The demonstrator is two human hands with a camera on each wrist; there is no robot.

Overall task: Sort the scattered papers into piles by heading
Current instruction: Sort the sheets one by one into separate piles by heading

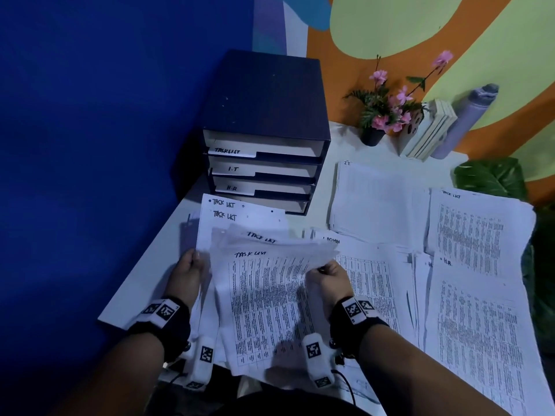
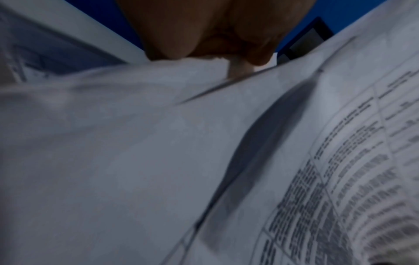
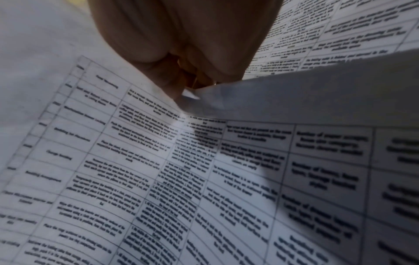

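Several printed sheets headed "TASK LIST" [image 1: 264, 283] lie fanned in front of me on the white desk [image 1: 144, 277]. My left hand [image 1: 189, 265] grips the left edge of this bundle [image 2: 158, 143]. My right hand [image 1: 326, 273] pinches the right edge of the upper sheets [image 3: 226, 161], which curl upward. Further piles lie to the right: one headed "ADMIN" [image 1: 369, 274], one headed "I.T" [image 1: 375, 199], one headed "H.R" [image 1: 477, 325] and another "TASK LIST" pile [image 1: 474, 229].
A dark file tray [image 1: 264, 130] with slots labelled TASK LIST, I.T and H.R stands at the back left. A potted flower [image 1: 381, 115], leaning books [image 1: 429, 130] and a grey bottle [image 1: 468, 115] line the back wall. A green leaf [image 1: 492, 178] sits at right.
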